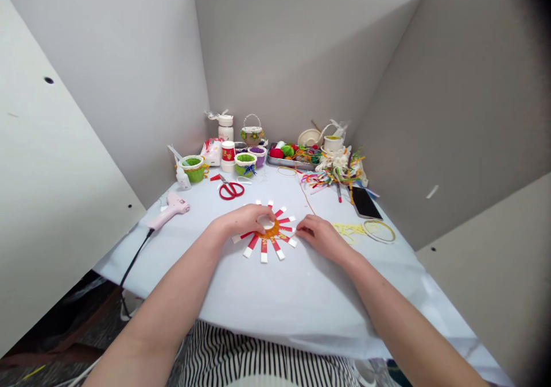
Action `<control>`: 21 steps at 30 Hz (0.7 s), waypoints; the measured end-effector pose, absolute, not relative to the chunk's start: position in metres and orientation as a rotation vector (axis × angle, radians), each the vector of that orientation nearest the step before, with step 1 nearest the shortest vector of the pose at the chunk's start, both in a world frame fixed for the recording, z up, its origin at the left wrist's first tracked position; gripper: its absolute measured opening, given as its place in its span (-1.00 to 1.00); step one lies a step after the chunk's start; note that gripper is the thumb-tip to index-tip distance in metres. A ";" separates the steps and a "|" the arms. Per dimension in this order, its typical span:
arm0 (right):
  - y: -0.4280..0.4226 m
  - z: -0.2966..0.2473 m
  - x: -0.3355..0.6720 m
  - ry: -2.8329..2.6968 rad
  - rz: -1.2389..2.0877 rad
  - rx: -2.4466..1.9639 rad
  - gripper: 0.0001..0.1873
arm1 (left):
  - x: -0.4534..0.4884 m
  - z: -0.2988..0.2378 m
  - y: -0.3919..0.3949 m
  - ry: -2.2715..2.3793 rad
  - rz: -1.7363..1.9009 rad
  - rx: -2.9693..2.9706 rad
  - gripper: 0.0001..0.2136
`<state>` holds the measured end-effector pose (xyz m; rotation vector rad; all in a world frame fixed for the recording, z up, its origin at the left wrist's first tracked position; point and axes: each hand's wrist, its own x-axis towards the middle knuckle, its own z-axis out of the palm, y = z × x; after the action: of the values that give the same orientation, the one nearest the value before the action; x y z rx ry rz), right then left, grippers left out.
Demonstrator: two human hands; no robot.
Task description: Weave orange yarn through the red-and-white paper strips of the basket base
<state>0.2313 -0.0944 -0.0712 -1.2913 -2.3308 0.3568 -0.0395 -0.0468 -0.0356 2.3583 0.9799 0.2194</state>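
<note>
A paper cup cut into strips [264,248] lies splayed like a sun on the table, its red strips tipped with white. Orange yarn [271,232] is wound between the strips around the cup's round middle. My left hand [252,219] grips that middle, thumb and fingers closed about the ring. Just right of the strip tips, my right hand [316,233] has its fingers pinched together around the yarn, though the pinch itself is partly hidden. A thin orange strand [306,197] runs from the back tray down to my right hand.
Red-handled scissors [231,190] and a pink glue gun [170,210] lie to the left. Small green baskets [193,170] and a tray [293,162] of yarn balls stand at the back. A phone [365,203], yellow yarn [349,231] and a hoop [379,232] lie right.
</note>
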 end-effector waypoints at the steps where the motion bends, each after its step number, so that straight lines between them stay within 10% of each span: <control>1: -0.088 -0.071 0.228 -2.333 0.375 -1.309 -0.89 | -0.040 -0.036 -0.046 0.976 0.224 2.359 -0.62; 21: -0.073 -0.090 0.204 -2.084 0.333 -1.464 -0.89 | -0.024 -0.043 -0.054 1.084 0.461 2.475 -0.64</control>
<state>0.2038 -0.0729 -0.0896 -1.4641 -2.0836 0.3329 -0.0244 -0.0536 -0.0433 2.4748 1.0839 0.4607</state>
